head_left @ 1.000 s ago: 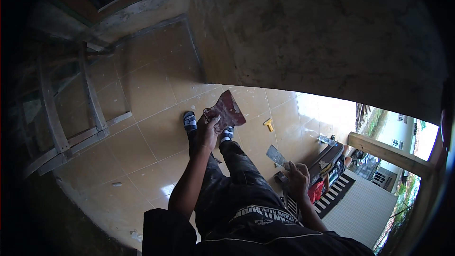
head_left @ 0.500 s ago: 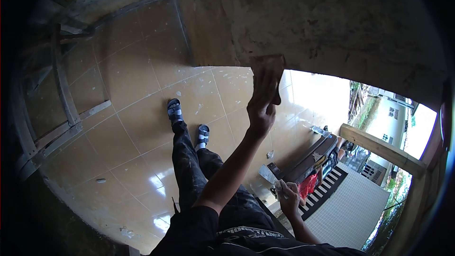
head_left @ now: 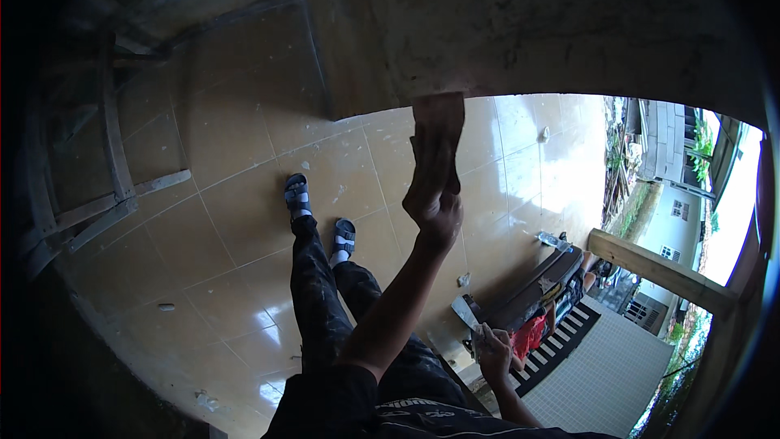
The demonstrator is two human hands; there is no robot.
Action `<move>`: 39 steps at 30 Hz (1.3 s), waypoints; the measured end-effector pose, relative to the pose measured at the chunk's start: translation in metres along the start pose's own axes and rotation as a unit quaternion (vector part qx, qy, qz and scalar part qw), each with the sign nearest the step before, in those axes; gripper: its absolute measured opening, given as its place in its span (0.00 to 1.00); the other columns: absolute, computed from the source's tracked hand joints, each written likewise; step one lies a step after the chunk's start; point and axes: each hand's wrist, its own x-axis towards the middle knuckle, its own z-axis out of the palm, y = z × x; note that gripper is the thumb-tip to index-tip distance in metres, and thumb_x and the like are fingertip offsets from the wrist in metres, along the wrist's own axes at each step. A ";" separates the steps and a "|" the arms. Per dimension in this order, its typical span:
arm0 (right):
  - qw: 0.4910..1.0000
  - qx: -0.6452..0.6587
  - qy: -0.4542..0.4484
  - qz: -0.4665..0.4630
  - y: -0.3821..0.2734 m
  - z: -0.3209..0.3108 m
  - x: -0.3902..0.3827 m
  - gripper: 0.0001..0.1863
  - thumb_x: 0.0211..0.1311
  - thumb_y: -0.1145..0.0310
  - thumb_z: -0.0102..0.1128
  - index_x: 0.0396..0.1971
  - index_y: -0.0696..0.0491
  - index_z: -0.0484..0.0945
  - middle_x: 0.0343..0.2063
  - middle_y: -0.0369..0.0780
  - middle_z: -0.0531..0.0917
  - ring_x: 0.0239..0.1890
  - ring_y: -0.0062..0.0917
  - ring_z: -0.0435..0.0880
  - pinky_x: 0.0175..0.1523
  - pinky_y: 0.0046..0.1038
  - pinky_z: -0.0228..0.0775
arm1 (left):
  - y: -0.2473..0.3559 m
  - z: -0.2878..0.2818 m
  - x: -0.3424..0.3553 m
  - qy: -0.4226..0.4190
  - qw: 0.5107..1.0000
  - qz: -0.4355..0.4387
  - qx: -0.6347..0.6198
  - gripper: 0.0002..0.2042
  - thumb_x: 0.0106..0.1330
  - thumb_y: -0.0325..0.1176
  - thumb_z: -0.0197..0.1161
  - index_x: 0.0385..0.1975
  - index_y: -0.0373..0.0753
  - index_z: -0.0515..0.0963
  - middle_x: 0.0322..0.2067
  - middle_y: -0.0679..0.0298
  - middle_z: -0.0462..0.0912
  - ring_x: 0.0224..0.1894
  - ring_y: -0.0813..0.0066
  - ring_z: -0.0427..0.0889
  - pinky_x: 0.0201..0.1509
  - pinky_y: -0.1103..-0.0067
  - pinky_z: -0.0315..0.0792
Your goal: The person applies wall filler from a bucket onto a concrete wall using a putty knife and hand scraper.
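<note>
My left hand [head_left: 435,195] is raised in front of me, its fingers closed along a thin, flat, reddish-brown piece [head_left: 439,106]. Whether that piece is sandpaper or a flexible scraper I cannot tell. Its far edge meets the lower edge of a grey plastered wall surface [head_left: 520,57]; exact contact is unclear in the shade. Lower and to the right, my right hand [head_left: 492,349], dusted white, is wrapped round a putty knife [head_left: 465,312]. The knife's broad pale blade points up and left, and its handle is mostly hidden by my fingers.
Glossy tan floor tiles [head_left: 236,219] carry white specks around my sandalled feet [head_left: 298,195]. A wooden frame [head_left: 114,138] stands at left. On the right are a dark bench-like piece [head_left: 528,293] with red cloth [head_left: 528,333], a plastic bottle [head_left: 554,240] and a wooden beam [head_left: 658,270].
My left hand and the flat piece have shifted a little left along the plastered edge. The putty knife has turned slightly in my right hand. The view has tilted, showing more outdoors.
</note>
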 end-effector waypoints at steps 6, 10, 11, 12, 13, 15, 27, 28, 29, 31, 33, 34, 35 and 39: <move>1.000 0.020 0.013 -0.003 0.009 -0.004 0.020 0.24 0.45 0.80 0.62 0.47 0.53 0.78 0.33 0.42 0.76 0.34 0.32 0.78 0.39 0.30 0.71 | 0.023 0.025 0.004 -0.081 0.992 0.001 0.100 0.23 0.54 0.12 0.53 0.52 0.36 0.74 0.54 0.53 0.73 0.59 0.56 0.69 0.62 0.64 0.64; 1.000 -0.001 0.005 -0.023 0.007 -0.011 0.022 0.21 0.48 0.79 0.62 0.47 0.53 0.78 0.32 0.42 0.76 0.34 0.31 0.78 0.38 0.29 0.71 | 0.014 0.013 -0.003 0.027 1.000 0.000 0.013 0.17 0.64 0.24 0.54 0.53 0.35 0.72 0.56 0.54 0.71 0.63 0.57 0.62 0.69 0.59 0.50; 1.000 -0.006 0.005 -0.019 0.011 -0.013 0.021 0.21 0.48 0.79 0.62 0.47 0.53 0.78 0.32 0.42 0.76 0.34 0.31 0.78 0.38 0.29 0.71 | 0.018 0.021 0.015 0.032 0.997 -0.005 0.072 0.18 0.63 0.20 0.54 0.54 0.36 0.71 0.55 0.55 0.73 0.62 0.59 0.65 0.67 0.61 0.54; 1.000 0.000 0.012 -0.026 0.010 -0.011 0.022 0.20 0.50 0.76 0.63 0.46 0.53 0.79 0.32 0.42 0.76 0.33 0.30 0.78 0.37 0.29 0.71 | 0.015 0.022 0.019 0.001 0.988 -0.151 0.025 0.22 0.59 0.14 0.52 0.54 0.38 0.72 0.53 0.55 0.74 0.61 0.59 0.66 0.66 0.64 0.58; 0.999 0.006 0.020 -0.034 0.009 -0.008 0.023 0.19 0.51 0.74 0.64 0.46 0.52 0.79 0.32 0.42 0.77 0.33 0.30 0.78 0.36 0.28 0.71 | 0.016 0.026 0.020 -0.028 0.989 -0.141 0.034 0.24 0.56 0.12 0.51 0.54 0.39 0.72 0.54 0.54 0.73 0.61 0.58 0.66 0.66 0.65 0.59; 0.999 0.006 0.034 -0.040 0.012 -0.009 0.027 0.17 0.52 0.72 0.65 0.45 0.52 0.79 0.31 0.41 0.77 0.32 0.29 0.79 0.35 0.28 0.71 | 0.014 0.038 0.014 -0.030 0.996 -0.048 0.065 0.28 0.51 0.08 0.52 0.54 0.40 0.73 0.56 0.53 0.71 0.62 0.55 0.64 0.66 0.66 0.58; 1.000 0.007 0.008 -0.025 0.018 -0.006 0.027 0.24 0.43 0.77 0.62 0.47 0.52 0.79 0.33 0.43 0.78 0.34 0.34 0.79 0.39 0.30 0.70 | 0.040 0.020 -0.011 -0.046 0.991 -0.101 0.077 0.21 0.61 0.17 0.54 0.53 0.42 0.73 0.56 0.54 0.71 0.60 0.62 0.68 0.56 0.72 0.68; 1.000 0.003 0.006 -0.018 0.016 -0.007 0.028 0.24 0.43 0.77 0.62 0.47 0.52 0.79 0.33 0.43 0.78 0.35 0.34 0.79 0.40 0.30 0.70 | 0.040 0.017 -0.022 -0.042 0.994 -0.084 0.058 0.20 0.62 0.18 0.54 0.54 0.42 0.73 0.56 0.54 0.70 0.63 0.60 0.63 0.62 0.67 0.63; 1.000 0.000 0.001 -0.010 0.014 -0.007 0.026 0.24 0.43 0.78 0.62 0.47 0.53 0.79 0.32 0.43 0.78 0.35 0.34 0.78 0.41 0.31 0.70 | 0.047 0.013 -0.018 -0.035 0.994 -0.099 0.031 0.17 0.65 0.22 0.53 0.54 0.41 0.73 0.58 0.54 0.67 0.64 0.57 0.60 0.67 0.58 0.51; 1.000 0.005 -0.007 0.005 0.017 -0.008 0.024 0.25 0.43 0.77 0.63 0.47 0.54 0.78 0.34 0.43 0.79 0.37 0.32 0.79 0.43 0.29 0.70 | 0.051 0.020 0.010 0.022 0.988 -0.078 0.132 0.15 0.66 0.24 0.53 0.52 0.39 0.74 0.38 0.59 0.80 0.38 0.74 0.76 0.43 0.77 0.70; 1.000 0.015 -0.017 0.011 0.016 -0.006 0.024 0.25 0.43 0.77 0.63 0.48 0.56 0.77 0.36 0.42 0.80 0.38 0.31 0.79 0.45 0.28 0.71 | 0.038 0.026 0.039 0.034 0.991 -0.096 0.085 0.15 0.64 0.21 0.54 0.51 0.37 0.75 0.16 0.68 0.71 0.18 0.88 0.56 0.20 0.87 0.55; 1.000 0.020 -0.014 0.002 0.015 -0.003 0.023 0.26 0.42 0.77 0.63 0.48 0.55 0.77 0.35 0.42 0.80 0.38 0.31 0.79 0.45 0.28 0.71 | 0.040 0.026 0.045 -0.023 0.991 -0.111 0.066 0.19 0.59 0.15 0.54 0.51 0.37 0.75 0.28 0.60 0.81 0.24 0.83 0.75 0.25 0.85 0.67; 1.000 0.021 -0.008 -0.002 0.016 -0.004 0.024 0.26 0.42 0.77 0.63 0.48 0.55 0.77 0.35 0.42 0.80 0.39 0.31 0.79 0.45 0.29 0.71 | 0.048 0.032 0.039 -0.037 0.991 -0.105 0.080 0.22 0.56 0.13 0.54 0.51 0.37 0.75 0.38 0.57 0.80 0.36 0.76 0.77 0.35 0.81 0.70; 1.000 0.009 -0.018 0.010 0.016 -0.006 0.021 0.26 0.41 0.78 0.63 0.48 0.55 0.77 0.35 0.43 0.80 0.38 0.32 0.79 0.45 0.29 0.71 | 0.073 0.012 0.010 -0.062 0.992 -0.093 0.059 0.23 0.59 0.11 0.49 0.53 0.37 0.72 0.56 0.55 0.70 0.62 0.60 0.63 0.68 0.64 0.55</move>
